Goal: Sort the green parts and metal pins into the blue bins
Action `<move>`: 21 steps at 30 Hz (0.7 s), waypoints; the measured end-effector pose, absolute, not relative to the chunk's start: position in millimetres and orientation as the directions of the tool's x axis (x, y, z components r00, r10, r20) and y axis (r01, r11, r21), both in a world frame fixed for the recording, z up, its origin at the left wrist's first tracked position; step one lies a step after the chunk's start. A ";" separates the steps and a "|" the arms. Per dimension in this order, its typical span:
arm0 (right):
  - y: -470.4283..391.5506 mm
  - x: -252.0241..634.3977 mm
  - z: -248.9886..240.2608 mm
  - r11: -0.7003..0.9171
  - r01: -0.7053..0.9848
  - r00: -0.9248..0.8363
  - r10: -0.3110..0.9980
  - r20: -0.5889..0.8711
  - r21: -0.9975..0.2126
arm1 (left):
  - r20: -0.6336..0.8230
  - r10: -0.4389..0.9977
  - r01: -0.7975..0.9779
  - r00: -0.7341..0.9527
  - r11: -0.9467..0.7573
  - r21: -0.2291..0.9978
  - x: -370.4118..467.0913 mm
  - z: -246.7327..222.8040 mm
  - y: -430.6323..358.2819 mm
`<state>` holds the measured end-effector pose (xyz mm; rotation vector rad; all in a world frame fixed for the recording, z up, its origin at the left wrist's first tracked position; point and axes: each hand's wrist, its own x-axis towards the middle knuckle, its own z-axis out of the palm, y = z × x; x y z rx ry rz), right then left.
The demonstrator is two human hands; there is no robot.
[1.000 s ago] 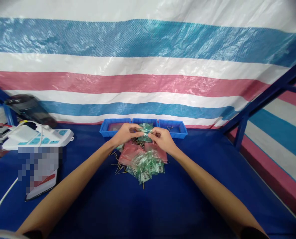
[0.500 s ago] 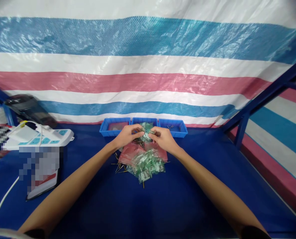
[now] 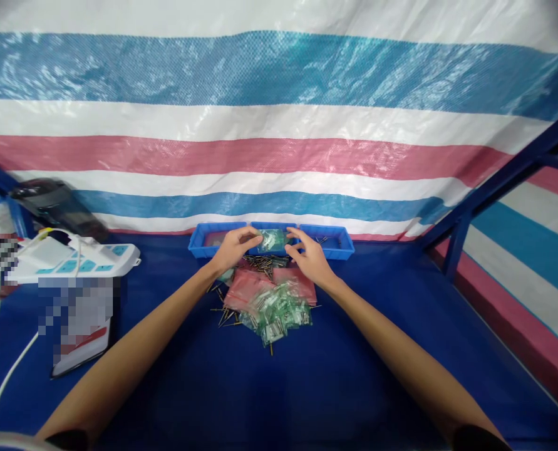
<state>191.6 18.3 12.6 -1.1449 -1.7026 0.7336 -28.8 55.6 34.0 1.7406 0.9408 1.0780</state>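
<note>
A small green clear bag (image 3: pixel 273 239) with pale contents is at the middle blue bin. My left hand (image 3: pixel 234 249) pinches its left edge between thumb and fingers. My right hand (image 3: pixel 308 254) is at the bag's right side, thumb and fingers apart. Below the hands lie dark and brass-coloured pins (image 3: pixel 262 264), two red bags (image 3: pixel 245 289) and a heap of green bags (image 3: pixel 281 313) holding metal pieces. Three blue bins stand in a row behind: the left bin (image 3: pixel 204 252) holds something reddish, the right bin (image 3: pixel 337 254) a few pins.
At the left of the blue table (image 3: pixel 269 401) are a white power strip (image 3: pixel 91 266) with cables, a blurred flat object (image 3: pixel 84 351) and a dark bottle-like object (image 3: pixel 57 203). A striped sheet (image 3: pixel 269 156) hangs behind; a blue metal frame (image 3: pixel 499 175) rises at the right.
The green bag in the hands has spread flatter. My right hand has moved slightly right and its fingers have opened. My left hand has shifted a little left.
</note>
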 end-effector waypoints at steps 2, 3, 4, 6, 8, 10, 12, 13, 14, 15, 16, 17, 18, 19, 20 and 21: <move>21.5 193.2 7.9 0.373 0.360 -0.137 0.928 0.347 -0.855 | 0.235 0.916 0.137 0.324 -0.292 0.947 -30.2 30.8 59.2; 22.8 193.3 5.7 0.358 0.351 -0.137 0.934 0.331 -0.865 | 0.222 0.924 0.129 0.311 -0.272 0.954 -30.9 29.6 60.7; 23.5 193.0 3.9 0.343 0.343 -0.138 0.939 0.314 -0.875 | 0.213 0.929 0.123 0.302 -0.260 0.958 -31.5 28.8 61.9; 22.9 190.8 1.9 0.327 0.345 -0.142 0.945 0.295 -0.880 | 0.205 0.931 0.122 0.303 -0.251 0.960 -32.3 28.2 63.4; 19.5 187.0 2.1 0.332 0.369 -0.146 0.943 0.298 -0.868 | 0.204 0.927 0.134 0.316 -0.256 0.957 -32.8 28.4 63.4; 14.3 182.5 4.3 0.349 0.386 -0.156 0.937 0.312 -0.854 | 0.194 0.920 0.156 0.341 -0.259 0.953 -32.9 28.8 62.6; 9.2 178.3 7.4 0.369 0.382 -0.166 0.929 0.330 -0.847 | 0.183 0.911 0.186 0.370 -0.266 0.946 -33.0 28.9 61.6; 7.2 176.6 8.9 0.379 0.381 -0.167 0.925 0.340 -0.843 | 0.182 0.906 0.199 0.383 -0.273 0.941 -33.1 28.8 61.3; 5.6 175.3 10.2 0.390 0.380 -0.167 0.921 0.352 -0.839 | 0.184 0.900 0.209 0.394 -0.283 0.936 -33.1 28.7 61.1; 4.6 174.3 11.4 0.401 0.380 -0.167 0.916 0.365 -0.834 | 0.189 0.896 0.215 0.402 -0.293 0.932 -33.2 28.7 60.9; 3.9 173.6 12.5 0.410 0.381 -0.166 0.912 0.375 -0.828 | 0.194 0.892 0.218 0.408 -0.302 0.928 -33.1 28.9 60.5; 3.5 173.2 13.6 0.417 0.384 -0.167 0.909 0.382 -0.824 | 0.199 0.889 0.217 0.412 -0.308 0.926 -32.9 29.6 59.8; 3.1 173.0 14.9 0.420 0.386 -0.169 0.907 0.385 -0.821 | 0.206 0.887 0.210 0.413 -0.313 0.926 -32.5 30.7 58.6; 2.7 173.0 16.5 0.421 0.388 -0.169 0.907 0.386 -0.820 | 0.217 0.886 0.196 0.410 -0.318 0.928 -31.8 32.4 56.9; 2.2 173.1 18.4 0.423 0.393 -0.172 0.906 0.386 -0.816 | 0.229 0.884 0.177 0.408 -0.323 0.930 -30.8 34.7 54.6; 1.4 173.5 20.7 0.427 0.401 -0.179 0.904 0.388 -0.810 | 0.244 0.880 0.156 0.407 -0.330 0.931 -29.6 37.4 51.9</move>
